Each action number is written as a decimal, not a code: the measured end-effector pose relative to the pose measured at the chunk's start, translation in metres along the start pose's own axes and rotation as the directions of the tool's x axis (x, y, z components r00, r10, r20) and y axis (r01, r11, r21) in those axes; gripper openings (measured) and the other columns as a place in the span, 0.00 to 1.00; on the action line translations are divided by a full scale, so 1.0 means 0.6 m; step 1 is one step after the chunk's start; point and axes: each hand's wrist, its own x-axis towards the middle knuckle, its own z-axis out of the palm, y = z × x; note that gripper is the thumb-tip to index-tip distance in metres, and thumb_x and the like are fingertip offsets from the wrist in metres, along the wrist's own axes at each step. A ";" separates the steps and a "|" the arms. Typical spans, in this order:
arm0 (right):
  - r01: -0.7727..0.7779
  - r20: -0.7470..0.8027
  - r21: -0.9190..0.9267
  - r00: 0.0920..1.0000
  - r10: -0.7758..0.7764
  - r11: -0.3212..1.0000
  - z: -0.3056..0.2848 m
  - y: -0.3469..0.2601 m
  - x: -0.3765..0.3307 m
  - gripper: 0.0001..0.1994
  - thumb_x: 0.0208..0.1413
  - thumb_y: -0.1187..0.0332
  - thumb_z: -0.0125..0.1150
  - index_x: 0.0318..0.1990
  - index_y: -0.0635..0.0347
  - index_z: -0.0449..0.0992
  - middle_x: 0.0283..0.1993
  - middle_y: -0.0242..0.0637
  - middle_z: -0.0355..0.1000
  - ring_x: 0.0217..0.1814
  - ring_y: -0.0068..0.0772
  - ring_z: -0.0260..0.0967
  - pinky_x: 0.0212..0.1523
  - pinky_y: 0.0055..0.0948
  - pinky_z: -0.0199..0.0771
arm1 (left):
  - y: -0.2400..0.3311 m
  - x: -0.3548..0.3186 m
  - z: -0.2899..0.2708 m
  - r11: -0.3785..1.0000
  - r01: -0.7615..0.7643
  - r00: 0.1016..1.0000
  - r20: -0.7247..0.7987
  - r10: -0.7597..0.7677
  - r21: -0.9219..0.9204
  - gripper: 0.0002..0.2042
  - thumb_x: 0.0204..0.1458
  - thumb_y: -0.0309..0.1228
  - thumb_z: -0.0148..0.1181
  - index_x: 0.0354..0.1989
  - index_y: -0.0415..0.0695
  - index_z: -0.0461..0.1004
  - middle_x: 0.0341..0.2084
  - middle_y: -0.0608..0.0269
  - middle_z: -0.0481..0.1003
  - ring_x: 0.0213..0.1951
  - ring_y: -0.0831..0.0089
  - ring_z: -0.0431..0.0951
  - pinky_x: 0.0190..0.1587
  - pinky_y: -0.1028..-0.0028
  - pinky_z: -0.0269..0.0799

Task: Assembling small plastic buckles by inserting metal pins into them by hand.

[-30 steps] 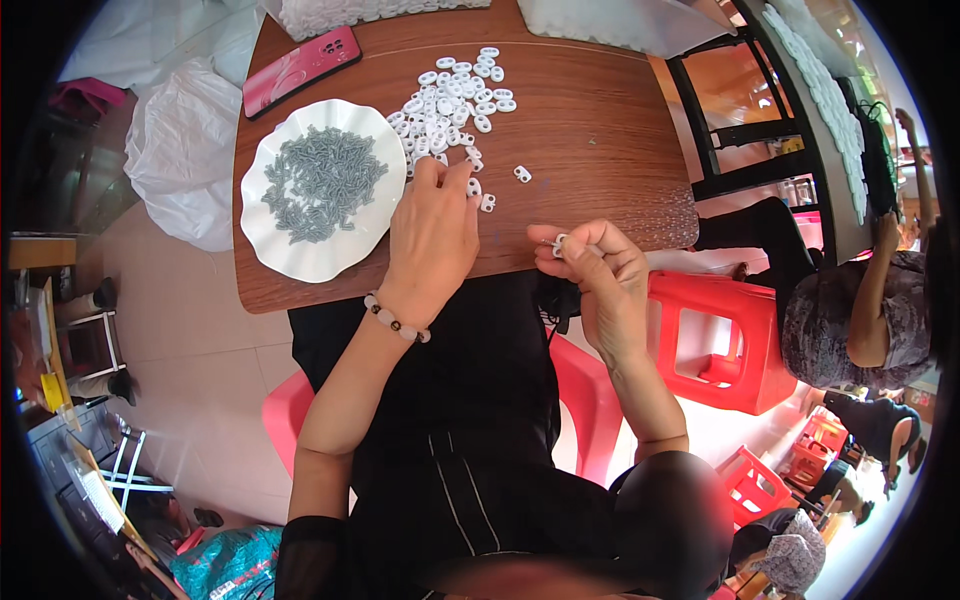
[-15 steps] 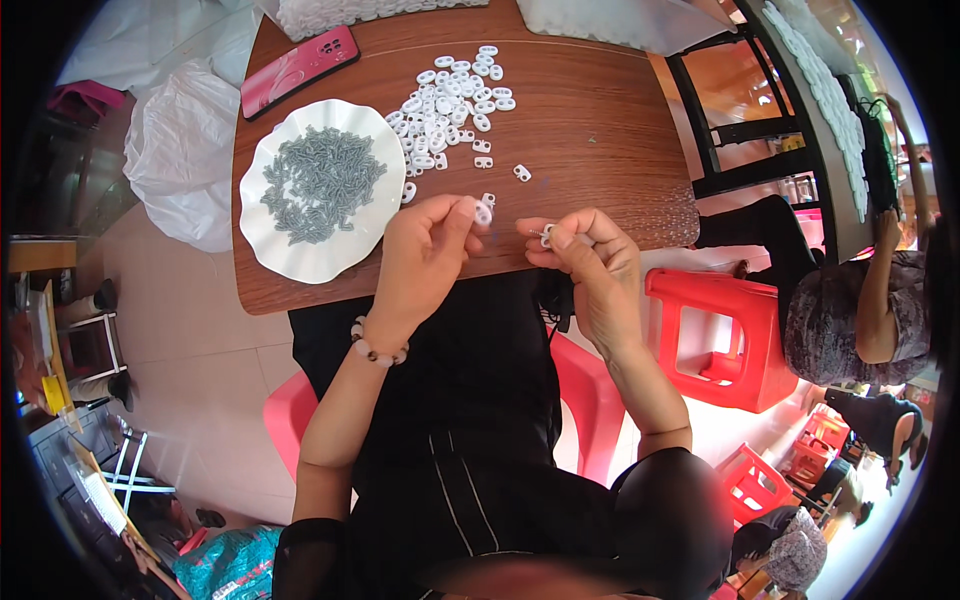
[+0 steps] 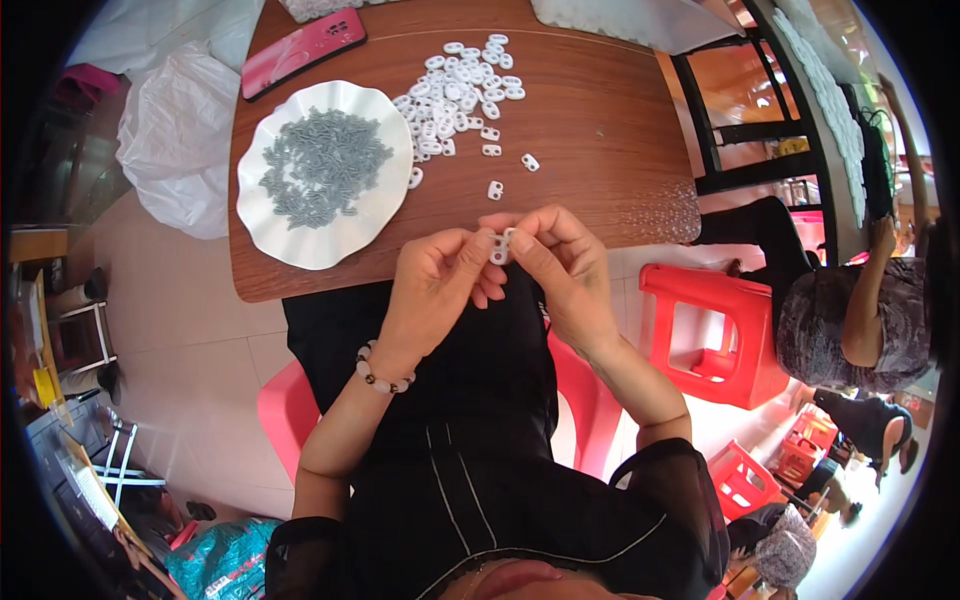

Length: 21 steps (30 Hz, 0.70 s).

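Observation:
My left hand (image 3: 440, 285) and my right hand (image 3: 568, 280) meet just off the table's near edge, fingertips almost touching. Between them is a white plastic two-hole cord lock (image 3: 499, 252), pinched by thumbs and fingers of both hands. Whether it is one part or two pressed together I cannot tell, as fingertips cover its edges. A loose pile of similar white cord lock pieces (image 3: 460, 92) lies farther up the table. Nearest my hands is a single white piece (image 3: 495, 190). To the left, a white scalloped plate (image 3: 262, 225) holds many small grey springs (image 3: 325, 165).
The brown wooden table (image 3: 600, 190) carries a pink phone (image 3: 305, 55) at its far left corner. A white plastic bag (image 3: 175, 145) hangs beside the left edge. Right of me stands a red stool (image 3: 715, 335), and another person (image 3: 840, 320) sits beyond it.
My hands have come together from a gap apart, with the left hand's white piece and the right hand's piece now meeting. The view has shifted slightly.

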 end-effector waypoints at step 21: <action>-0.020 -0.102 0.005 0.995 0.020 1.000 -0.037 -0.061 0.024 0.07 0.63 0.67 0.52 0.37 0.61 0.71 0.46 0.51 0.75 0.41 0.28 0.76 0.41 0.23 0.79 | 0.019 0.001 0.003 0.927 0.002 0.993 -0.107 -0.045 -0.374 0.13 0.58 0.27 0.55 0.50 0.34 0.72 0.36 0.57 0.78 0.33 0.78 0.78 0.37 0.82 0.75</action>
